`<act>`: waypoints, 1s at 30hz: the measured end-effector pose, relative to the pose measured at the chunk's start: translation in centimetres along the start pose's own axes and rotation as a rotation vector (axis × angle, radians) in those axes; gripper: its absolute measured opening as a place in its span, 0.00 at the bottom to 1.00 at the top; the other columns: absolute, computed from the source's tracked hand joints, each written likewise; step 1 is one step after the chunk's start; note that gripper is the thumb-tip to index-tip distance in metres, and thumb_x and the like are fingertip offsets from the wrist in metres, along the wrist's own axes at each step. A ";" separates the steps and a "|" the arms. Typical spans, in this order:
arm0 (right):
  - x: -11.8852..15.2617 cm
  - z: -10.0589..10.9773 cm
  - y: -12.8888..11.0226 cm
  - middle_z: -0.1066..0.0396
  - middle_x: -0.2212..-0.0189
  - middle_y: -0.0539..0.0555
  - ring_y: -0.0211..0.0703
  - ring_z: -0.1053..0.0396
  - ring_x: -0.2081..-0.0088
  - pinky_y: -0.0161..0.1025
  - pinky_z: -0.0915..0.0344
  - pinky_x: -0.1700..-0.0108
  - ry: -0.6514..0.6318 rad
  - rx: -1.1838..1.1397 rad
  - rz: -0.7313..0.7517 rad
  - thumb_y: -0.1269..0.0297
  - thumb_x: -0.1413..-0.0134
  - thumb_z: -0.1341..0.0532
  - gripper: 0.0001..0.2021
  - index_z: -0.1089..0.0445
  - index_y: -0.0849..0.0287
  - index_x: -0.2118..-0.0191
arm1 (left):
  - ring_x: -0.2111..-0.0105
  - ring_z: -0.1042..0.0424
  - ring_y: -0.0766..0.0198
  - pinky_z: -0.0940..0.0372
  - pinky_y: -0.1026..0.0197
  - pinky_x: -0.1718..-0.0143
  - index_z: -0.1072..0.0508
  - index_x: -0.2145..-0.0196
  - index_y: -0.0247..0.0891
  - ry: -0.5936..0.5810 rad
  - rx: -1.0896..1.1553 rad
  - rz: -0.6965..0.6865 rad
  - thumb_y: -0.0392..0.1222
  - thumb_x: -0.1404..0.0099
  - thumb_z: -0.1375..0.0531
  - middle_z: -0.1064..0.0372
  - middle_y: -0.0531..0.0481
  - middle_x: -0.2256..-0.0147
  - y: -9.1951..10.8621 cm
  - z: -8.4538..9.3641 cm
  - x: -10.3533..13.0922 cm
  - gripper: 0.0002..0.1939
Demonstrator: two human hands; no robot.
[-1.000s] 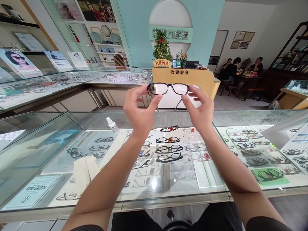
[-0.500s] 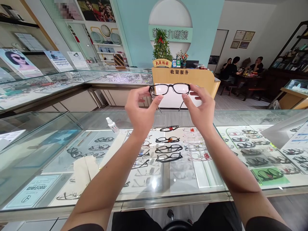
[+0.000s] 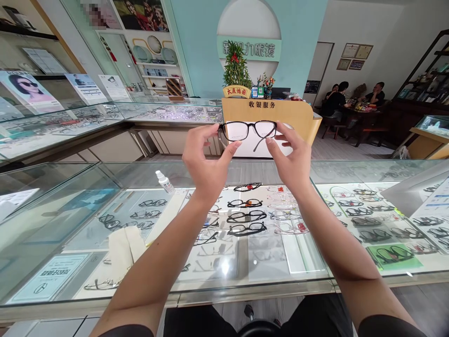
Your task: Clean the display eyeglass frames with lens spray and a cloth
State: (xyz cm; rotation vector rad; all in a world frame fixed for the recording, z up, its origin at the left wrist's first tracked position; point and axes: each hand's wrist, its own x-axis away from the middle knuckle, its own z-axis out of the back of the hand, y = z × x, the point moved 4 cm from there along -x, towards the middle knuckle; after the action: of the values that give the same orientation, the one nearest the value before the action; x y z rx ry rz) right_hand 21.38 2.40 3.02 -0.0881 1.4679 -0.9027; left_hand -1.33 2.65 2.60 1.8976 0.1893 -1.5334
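Left hand [image 3: 207,161] and right hand [image 3: 292,161] pinch eyeglasses [image 3: 251,125], long axis crosswise, temple [image 3: 259,143] slanting down

Turquoise wall [image 3: 298,42] behind tan counter [image 3: 302,113]

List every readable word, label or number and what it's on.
"收银服务": wooden counter
"大展鸿图": plaque below the plant
"新…力眼镜": wall sign; plant partly covers the second character
Too small or blurred: text on the held glasses, spray bottle, blue card, posters, framed certificates.
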 end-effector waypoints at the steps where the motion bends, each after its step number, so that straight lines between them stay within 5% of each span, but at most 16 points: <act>1: 0.0 -0.1 0.1 0.17 0.39 0.58 0.54 0.17 0.46 0.56 0.21 0.46 -0.007 -0.001 -0.007 0.50 0.31 0.33 0.22 0.22 0.48 0.36 | 0.50 0.21 0.47 0.25 0.40 0.47 0.21 0.47 0.49 0.005 -0.005 -0.009 0.62 0.38 0.22 0.22 0.44 0.49 0.2 0.1 0.0 0.28; 15: 0.3 -0.9 0.4 0.17 0.41 0.59 0.52 0.17 0.47 0.54 0.23 0.45 -0.035 -0.049 -0.023 0.51 0.29 0.34 0.20 0.22 0.50 0.37 | 0.50 0.21 0.48 0.24 0.42 0.48 0.21 0.47 0.49 0.017 -0.059 -0.037 0.60 0.38 0.22 0.22 0.44 0.48 0.8 0.6 -0.3 0.27; 24: 0.3 0.0 -0.5 0.21 0.44 0.59 0.56 0.21 0.45 0.57 0.23 0.45 0.106 0.030 0.132 0.48 0.31 0.32 0.20 0.27 0.45 0.39 | 0.47 0.16 0.50 0.22 0.48 0.46 0.20 0.46 0.45 -0.175 0.153 0.217 0.58 0.35 0.23 0.16 0.42 0.46 -1.5 -0.5 -0.7 0.26; 30: 0.3 0.2 -0.9 0.22 0.44 0.59 0.58 0.23 0.44 0.60 0.24 0.44 0.106 0.063 0.171 0.47 0.30 0.33 0.21 0.29 0.43 0.37 | 0.45 0.16 0.49 0.21 0.50 0.48 0.21 0.44 0.46 -0.205 0.206 0.244 0.61 0.36 0.24 0.17 0.41 0.44 -1.9 -0.9 -0.4 0.29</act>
State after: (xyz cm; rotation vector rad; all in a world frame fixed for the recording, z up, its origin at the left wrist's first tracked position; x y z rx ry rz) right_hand 21.11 1.48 3.35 0.1320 1.5185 -0.8229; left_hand -1.70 4.79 2.27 1.8227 -0.2923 -1.6129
